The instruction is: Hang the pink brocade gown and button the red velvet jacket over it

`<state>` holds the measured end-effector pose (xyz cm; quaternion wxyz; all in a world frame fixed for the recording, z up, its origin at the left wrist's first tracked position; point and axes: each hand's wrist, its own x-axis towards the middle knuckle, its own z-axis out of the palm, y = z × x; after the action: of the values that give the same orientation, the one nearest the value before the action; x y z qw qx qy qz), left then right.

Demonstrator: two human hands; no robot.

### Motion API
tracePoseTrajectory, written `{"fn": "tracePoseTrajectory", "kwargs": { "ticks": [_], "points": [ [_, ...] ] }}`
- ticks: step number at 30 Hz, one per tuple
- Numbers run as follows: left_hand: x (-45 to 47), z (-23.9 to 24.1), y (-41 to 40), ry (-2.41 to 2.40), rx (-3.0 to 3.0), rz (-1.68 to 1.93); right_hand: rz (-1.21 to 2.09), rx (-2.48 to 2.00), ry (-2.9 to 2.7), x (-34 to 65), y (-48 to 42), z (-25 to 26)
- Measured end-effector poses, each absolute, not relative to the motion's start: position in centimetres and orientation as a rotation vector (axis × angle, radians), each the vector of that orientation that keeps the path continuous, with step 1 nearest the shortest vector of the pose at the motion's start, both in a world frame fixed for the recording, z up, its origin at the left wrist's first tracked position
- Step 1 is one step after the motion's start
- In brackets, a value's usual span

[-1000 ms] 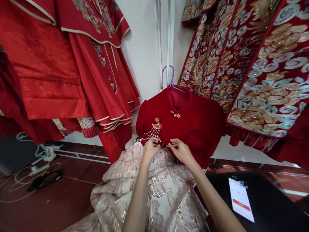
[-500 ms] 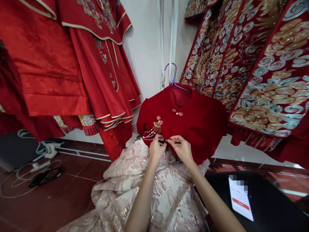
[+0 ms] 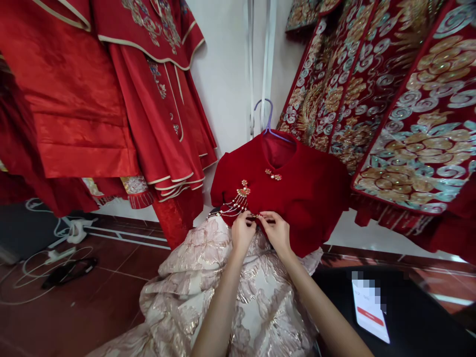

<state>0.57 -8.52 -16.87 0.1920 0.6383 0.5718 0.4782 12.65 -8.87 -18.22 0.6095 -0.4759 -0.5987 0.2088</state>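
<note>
A dark red velvet top hangs on a purple hanger over a pale pink and gold brocade skirt. A gold fan brooch with pearl tassels is pinned on its chest, and a pearl clasp sits at the collar. My left hand and my right hand meet at the lower front edge of the top. Both pinch a small fastening there, fingers closed.
Red embroidered robes hang at the left, gold and teal patterned garments at the right. A lit phone lies on a black surface at the lower right. White cables and a black item lie on the red tiled floor.
My hands have drawn closer together at the top's front edge, the left moving right. The view has shifted slightly.
</note>
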Motion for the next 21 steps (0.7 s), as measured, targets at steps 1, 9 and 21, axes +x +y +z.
{"fn": "tracePoseTrajectory", "kwargs": {
  "ticks": [1, 9, 21],
  "points": [
    [0.6, -16.9, -8.5, 1.613, 1.785, 1.359, 0.479, -1.101, -1.382, 12.6, -8.8, -18.2],
    [0.4, -17.2, -8.1, 1.55, 1.684, 1.466, 0.481, -1.111, -1.397, 12.1, -8.2, -17.7],
    [-0.6, -17.9, -7.4, 1.467, 1.699, 1.469, 0.442, -1.088, -1.454, 11.7, -8.1, -17.9]
  ]
}}
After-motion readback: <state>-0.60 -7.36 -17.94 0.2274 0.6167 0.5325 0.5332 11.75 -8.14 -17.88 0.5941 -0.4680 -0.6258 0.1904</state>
